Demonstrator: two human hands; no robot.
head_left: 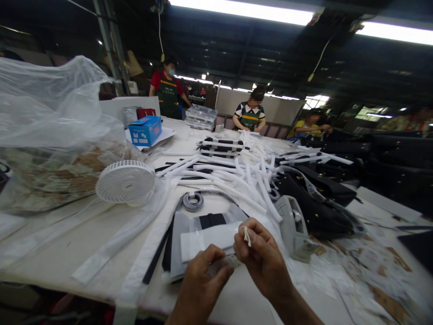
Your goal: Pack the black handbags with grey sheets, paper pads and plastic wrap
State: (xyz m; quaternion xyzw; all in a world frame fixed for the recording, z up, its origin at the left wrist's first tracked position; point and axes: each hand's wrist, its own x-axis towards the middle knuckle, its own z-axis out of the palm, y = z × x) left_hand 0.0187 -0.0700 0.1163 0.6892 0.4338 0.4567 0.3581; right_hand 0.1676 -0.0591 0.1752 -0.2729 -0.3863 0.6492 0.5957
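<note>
Wrapped bag [210, 220] lies flat on the worktop [50, 266] right before you, probably to steady it! Your left hand [199, 277] curls over its near edge, grip impossible to tell; your right hand [264, 255], just apart, pinches the white cord [247, 236], likely for fine control.

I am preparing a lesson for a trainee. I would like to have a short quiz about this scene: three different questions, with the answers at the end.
1. True or false: in the picture, the grey coil lies between the white fan and the tape dispenser, going from left to right.
2. Fill the gap: the white string is pinched by the person's ____ hand.
3. Multiple choice: what colour is the printed box behind the fan? A) green; B) blue; C) yellow.

Key: 1. True. 2. Right: the right hand pinches it. 3. B.
</note>
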